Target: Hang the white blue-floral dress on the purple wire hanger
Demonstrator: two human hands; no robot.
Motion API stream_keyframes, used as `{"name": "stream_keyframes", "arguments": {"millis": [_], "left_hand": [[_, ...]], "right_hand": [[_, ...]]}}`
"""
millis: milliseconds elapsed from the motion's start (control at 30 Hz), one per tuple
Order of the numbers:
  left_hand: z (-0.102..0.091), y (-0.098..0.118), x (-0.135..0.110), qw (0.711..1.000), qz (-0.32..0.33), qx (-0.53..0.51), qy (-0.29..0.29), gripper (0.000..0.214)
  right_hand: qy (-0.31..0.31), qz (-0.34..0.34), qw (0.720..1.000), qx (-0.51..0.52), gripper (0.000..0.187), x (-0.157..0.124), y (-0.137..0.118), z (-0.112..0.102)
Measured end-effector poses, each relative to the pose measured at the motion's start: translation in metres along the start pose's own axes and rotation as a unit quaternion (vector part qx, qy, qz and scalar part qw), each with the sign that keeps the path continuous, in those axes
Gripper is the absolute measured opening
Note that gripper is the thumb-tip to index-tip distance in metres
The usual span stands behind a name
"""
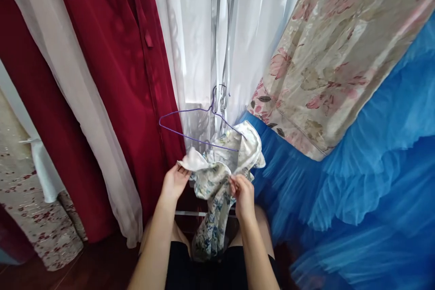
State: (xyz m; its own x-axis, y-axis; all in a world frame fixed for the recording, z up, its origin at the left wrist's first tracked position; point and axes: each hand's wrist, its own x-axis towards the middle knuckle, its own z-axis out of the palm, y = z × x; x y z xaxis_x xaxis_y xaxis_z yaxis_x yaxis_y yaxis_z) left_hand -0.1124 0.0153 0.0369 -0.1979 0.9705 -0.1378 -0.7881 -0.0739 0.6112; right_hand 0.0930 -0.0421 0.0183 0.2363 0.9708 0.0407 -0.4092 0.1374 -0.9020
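Observation:
A white floral garment point(217, 190) with blue-green print hangs in front of me, its lower part falling between my knees. My left hand point(175, 181) grips its pale edge at the left, the fingers partly under the cloth. At the front of its opening, my right hand point(242, 190) pinches the fabric. A purple wire hanger point(183, 135) hangs by its hook from a metal chain point(222, 99). The hanger's right arm reaches inside the garment's right shoulder, while its left arm is bare.
Dark red drapes point(112, 77) and a pale pink cloth point(98, 145) hang on the left. White fabric point(197, 31) hangs behind the hanger. A beige floral cloth point(319, 77) and a blue tulle skirt point(356, 190) fill the right. A sequined garment point(41, 217) hangs far left.

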Motion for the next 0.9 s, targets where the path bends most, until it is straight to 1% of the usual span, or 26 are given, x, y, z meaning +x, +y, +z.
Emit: {"name": "stream_keyframes", "arguments": {"millis": [33, 67, 100, 167, 200, 267, 300, 367, 400, 467, 500, 533, 567, 633, 667, 700, 733, 767, 800, 867, 900], "left_hand": [[0.001, -0.008, -0.017, 1.0, 0.001, 0.008, -0.029, 0.009], [0.003, -0.015, -0.035, 0.998, 0.023, 0.022, -0.063, 0.006], [0.008, -0.02, -0.052, 0.993, 0.05, 0.047, -0.095, 0.008], [0.023, -0.027, -0.083, 0.973, 0.099, 0.132, -0.164, 0.016], [0.032, -0.029, -0.095, 0.955, 0.116, 0.189, -0.196, 0.019], [0.048, -0.036, -0.113, 0.909, 0.146, 0.298, -0.252, 0.022], [0.054, -0.039, -0.118, 0.886, 0.163, 0.34, -0.272, 0.023], [0.06, -0.047, -0.121, 0.848, 0.198, 0.395, -0.292, 0.023], [0.06, -0.051, -0.12, 0.834, 0.21, 0.418, -0.294, 0.023], [0.053, -0.058, -0.115, 0.81, 0.213, 0.464, -0.29, 0.026], [0.046, -0.061, -0.112, 0.8, 0.2, 0.483, -0.294, 0.033], [0.039, -0.064, -0.109, 0.794, 0.173, 0.495, -0.308, 0.04], [0.03, -0.066, -0.107, 0.789, 0.127, 0.5, -0.334, 0.045], [0.011, -0.072, -0.104, 0.771, -0.001, 0.493, -0.403, 0.051], [0.002, -0.074, -0.104, 0.755, -0.063, 0.488, -0.435, 0.054], [-0.006, -0.075, -0.104, 0.737, -0.108, 0.489, -0.454, 0.056], [-0.013, -0.075, -0.104, 0.72, -0.131, 0.501, -0.463, 0.056], [-0.018, -0.073, -0.103, 0.702, -0.131, 0.525, -0.464, 0.054], [-0.021, -0.069, -0.101, 0.683, -0.114, 0.557, -0.458, 0.049], [-0.02, -0.055, -0.094, 0.648, -0.053, 0.623, -0.434, 0.043], [-0.016, -0.045, -0.089, 0.636, -0.018, 0.648, -0.419, 0.043]], "right_hand": [[0.007, -0.005, 1.0, -0.014, 0.037, -0.008, 0.011, -0.011], [0.003, -0.01, 0.999, -0.044, 0.039, -0.016, 0.02, -0.021], [-0.009, -0.017, 0.996, -0.085, 0.039, -0.024, 0.026, -0.03], [-0.05, -0.042, 0.983, -0.173, 0.026, -0.037, 0.027, -0.04], [-0.079, -0.056, 0.974, -0.206, 0.024, -0.041, 0.023, -0.041], [-0.151, -0.066, 0.959, -0.23, 0.043, -0.047, 0.01, -0.038], [-0.188, -0.056, 0.955, -0.224, 0.045, -0.049, 0.002, -0.036], [-0.235, -0.027, 0.95, -0.204, 0.03, -0.052, -0.012, -0.032], [-0.242, -0.015, 0.951, -0.194, 0.03, -0.054, -0.019, -0.032], [-0.241, 0.004, 0.955, -0.173, 0.039, -0.058, -0.031, -0.036], [-0.242, 0.014, 0.957, -0.161, 0.041, -0.06, -0.037, -0.04], [-0.246, 0.022, 0.957, -0.15, 0.042, -0.062, -0.043, -0.044], [-0.251, 0.029, 0.957, -0.141, 0.042, -0.064, -0.049, -0.049], [-0.253, 0.035, 0.958, -0.13, 0.041, -0.066, -0.062, -0.061], [-0.246, 0.037, 0.96, -0.129, 0.04, -0.064, -0.07, -0.067], [-0.241, 0.038, 0.961, -0.132, 0.039, -0.061, -0.078, -0.075], [-0.236, 0.035, 0.961, -0.141, 0.037, -0.055, -0.087, -0.083], [-0.232, 0.024, 0.96, -0.155, 0.035, -0.047, -0.097, -0.091], [-0.231, 0.002, 0.957, -0.176, 0.033, -0.036, -0.108, -0.098], [-0.205, -0.073, 0.952, -0.216, 0.032, -0.005, -0.132, -0.109], [-0.177, -0.117, 0.95, -0.23, 0.029, 0.014, -0.143, -0.111]]}}
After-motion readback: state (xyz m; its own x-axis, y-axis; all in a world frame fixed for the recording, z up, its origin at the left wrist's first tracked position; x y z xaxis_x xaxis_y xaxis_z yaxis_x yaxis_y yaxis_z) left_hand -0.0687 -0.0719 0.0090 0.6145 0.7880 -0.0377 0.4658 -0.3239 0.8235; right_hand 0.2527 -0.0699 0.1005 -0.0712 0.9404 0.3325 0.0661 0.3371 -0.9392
